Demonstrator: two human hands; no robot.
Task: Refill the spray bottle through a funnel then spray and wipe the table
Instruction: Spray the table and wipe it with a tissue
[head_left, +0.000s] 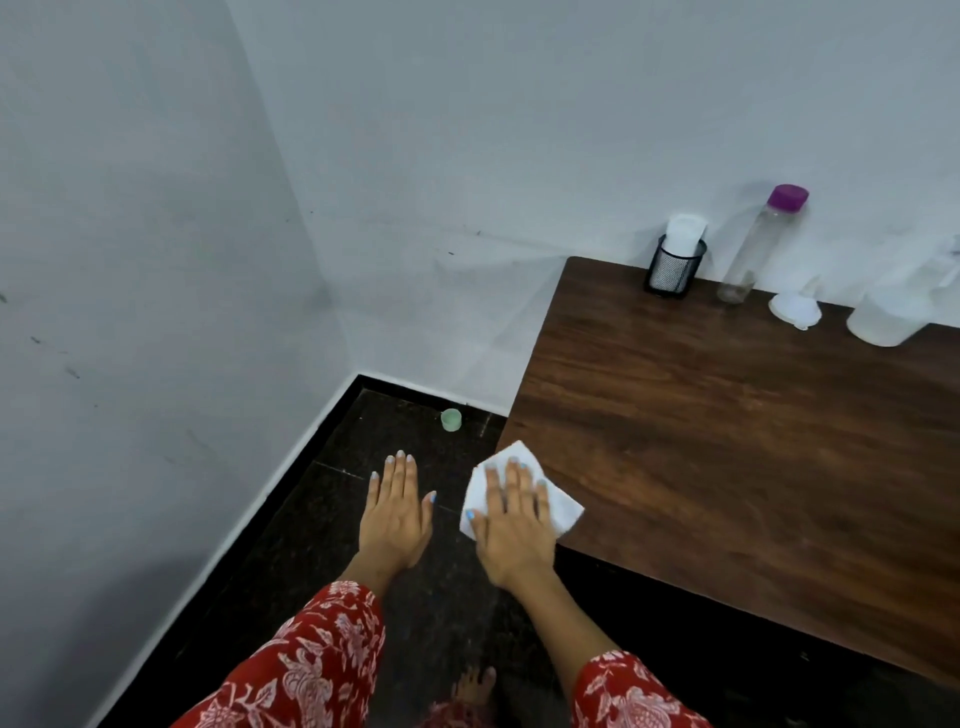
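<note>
I find no legible text, label, brand, number or sign in the head view. The clear bottle (748, 254) with the purple cap carries no readable marking. The black mesh holder (672, 273) shows no print. The white funnel (795, 309) and the white container (883, 317) at the right edge are plain as far as I can tell; both are blurred. The white cloth (558, 506) is blank. The wooden table (727, 441) shows grain only. The red sleeves (311, 665) bear a floral pattern, no lettering.
</note>
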